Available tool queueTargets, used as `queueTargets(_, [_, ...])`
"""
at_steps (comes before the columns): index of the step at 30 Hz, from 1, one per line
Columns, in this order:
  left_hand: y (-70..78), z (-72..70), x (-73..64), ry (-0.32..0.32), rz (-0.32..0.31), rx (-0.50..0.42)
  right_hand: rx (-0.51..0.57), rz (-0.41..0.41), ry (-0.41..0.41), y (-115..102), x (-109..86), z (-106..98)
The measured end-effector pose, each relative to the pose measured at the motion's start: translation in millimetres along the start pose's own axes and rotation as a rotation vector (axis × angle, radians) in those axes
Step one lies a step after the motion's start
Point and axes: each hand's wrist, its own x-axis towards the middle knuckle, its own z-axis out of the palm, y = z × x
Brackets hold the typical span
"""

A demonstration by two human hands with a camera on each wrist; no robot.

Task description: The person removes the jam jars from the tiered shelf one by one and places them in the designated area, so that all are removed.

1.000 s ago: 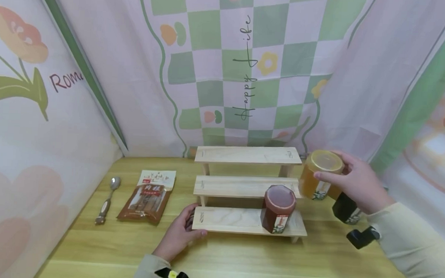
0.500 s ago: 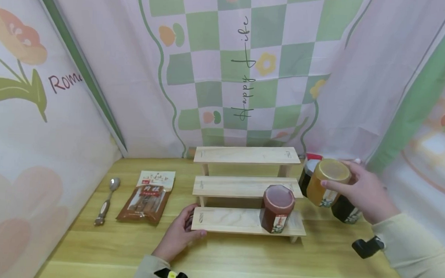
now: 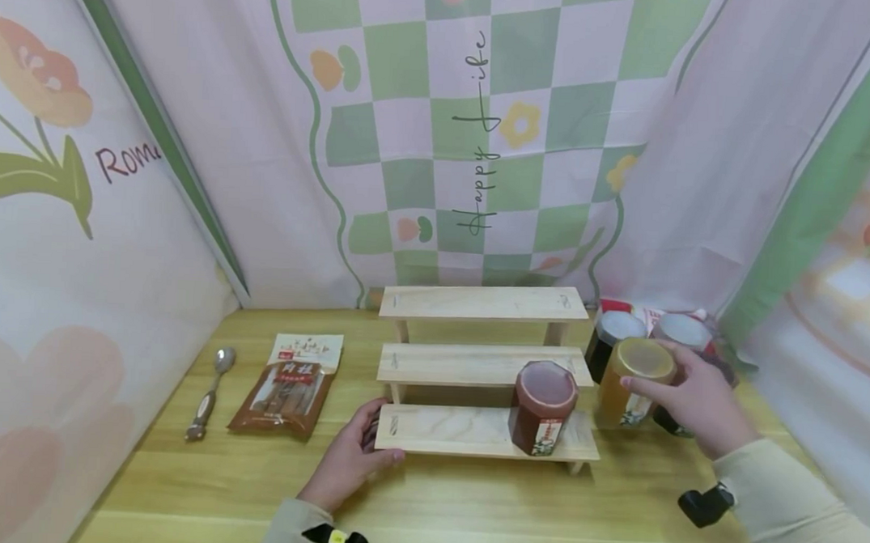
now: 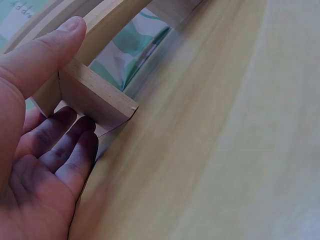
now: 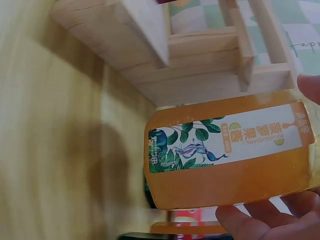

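My right hand (image 3: 706,397) grips a jar of yellow-orange pineapple jam (image 3: 630,393) near its lid, just right of the wooden three-step shelf (image 3: 443,430). In the right wrist view, the jam jar (image 5: 230,150) shows its leaf-and-peacock label, with the thumb and fingers on opposite sides. Whether its base touches the table cannot be told. My left hand (image 3: 350,458) holds the left end of the lowest step. In the left wrist view, its thumb lies over the board and its fingers curl by the shelf's leg (image 4: 97,95). A dark red jam jar (image 3: 543,410) stands on the lowest step's right part.
Right of the shelf stand a dark jar (image 3: 607,348), a jar with a pale lid (image 3: 683,331) and another dark jar (image 3: 667,423), partly hidden. Red-and-white packaging (image 3: 616,306) lies behind them. At left are a brown packet (image 3: 284,390) and a spoon (image 3: 211,391).
The yellow jar in my right hand first moved right, away from the shelf, then lower and towards me. More jars behind it came into view. My left hand stayed in place.
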Motion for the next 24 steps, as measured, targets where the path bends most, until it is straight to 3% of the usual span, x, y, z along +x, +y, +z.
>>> queueTargets(14, [-0.9,-0.5,0.0,-0.008,-0.002,-0.030,-0.016,-0.001,0.022,28.5,-0.2,25.5])
queueTargets(24, [-3.2,-0.9,-0.5,-0.010,0.003,-0.017,0.042,0.018,0.042,35.7,-1.0,31.5])
